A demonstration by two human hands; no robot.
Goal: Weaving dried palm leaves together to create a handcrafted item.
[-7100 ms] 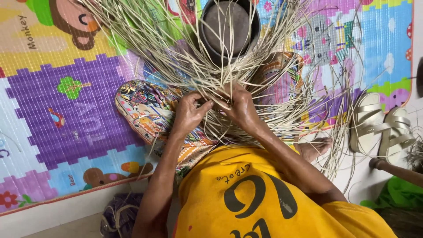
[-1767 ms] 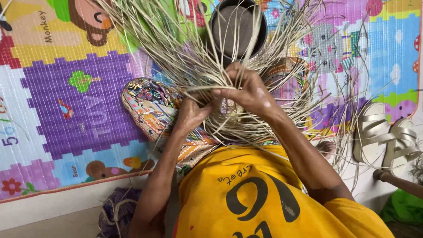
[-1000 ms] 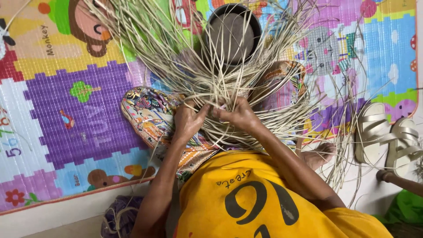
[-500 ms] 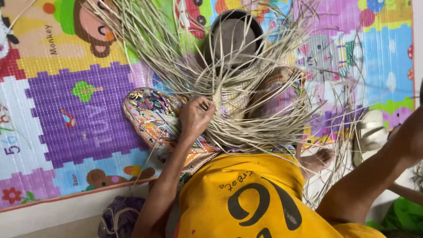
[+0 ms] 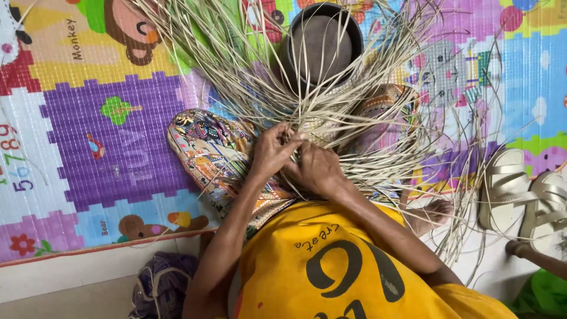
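A mass of long pale straw strips (image 5: pixel 236 65) fans out over my lap from a partly woven patch (image 5: pixel 322 127) between my knees. My left hand (image 5: pixel 273 149) pinches strips at the near edge of that weave. My right hand (image 5: pixel 316 168) presses against it and grips strips too. A round dark form (image 5: pixel 322 41) stands just beyond the weave, with strips crossing over it. I sit cross-legged in patterned trousers (image 5: pixel 204 147) and a yellow shirt (image 5: pixel 331 266).
A colourful foam play mat (image 5: pixel 100 106) covers the floor. A pair of pale strapped sandals (image 5: pixel 520 189) lies at the right. A purple bundle (image 5: pixel 159 286) sits at my left hip, a wooden handle (image 5: pixel 537 255) and green cloth (image 5: pixel 540 295) at the lower right.
My right hand, which had swung out to the right half a second ago, is back at the weave beside my left hand. The left hand stayed on the strips.
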